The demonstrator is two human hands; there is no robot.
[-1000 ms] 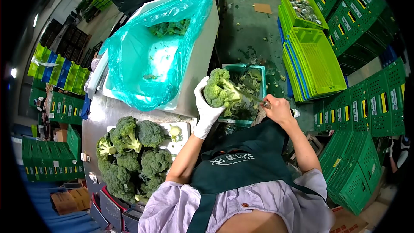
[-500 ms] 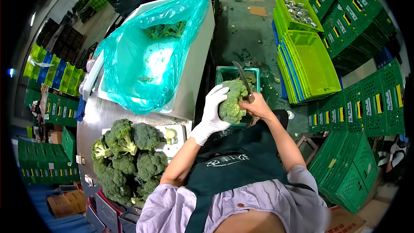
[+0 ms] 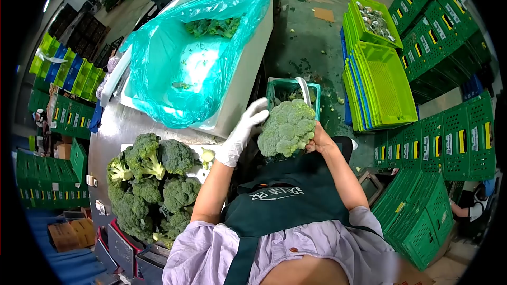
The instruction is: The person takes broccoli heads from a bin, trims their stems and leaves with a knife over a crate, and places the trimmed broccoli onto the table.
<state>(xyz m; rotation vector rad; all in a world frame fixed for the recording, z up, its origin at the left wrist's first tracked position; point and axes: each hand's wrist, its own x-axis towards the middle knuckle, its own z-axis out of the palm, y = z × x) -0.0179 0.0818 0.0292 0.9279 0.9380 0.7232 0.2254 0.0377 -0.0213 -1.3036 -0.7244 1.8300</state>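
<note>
A large broccoli head (image 3: 288,128) is held up in front of the apron, crown facing me. My right hand (image 3: 320,138) is closed at its right side, with a knife (image 3: 303,91) whose curved blade rises behind the crown; the handle is hidden. My left hand (image 3: 246,129), in a white glove, is open just left of the broccoli, its fingers apart. Behind the broccoli is a teal crate (image 3: 272,91) with leafy trimmings. A pile of broccoli (image 3: 150,184) lies on the metal table at the left, beside a cut piece (image 3: 206,157) on a white board.
A white box lined with a teal plastic bag (image 3: 158,84) holds some leaves. Lime crates (image 3: 388,82) stand at the right, with green crates (image 3: 412,216) near them. Part of another person (image 3: 472,208) shows at the far right edge.
The broccoli has turned from stem showing to crown facing me and come closer. My left hand has let go of it. The knife has moved behind the crown.
</note>
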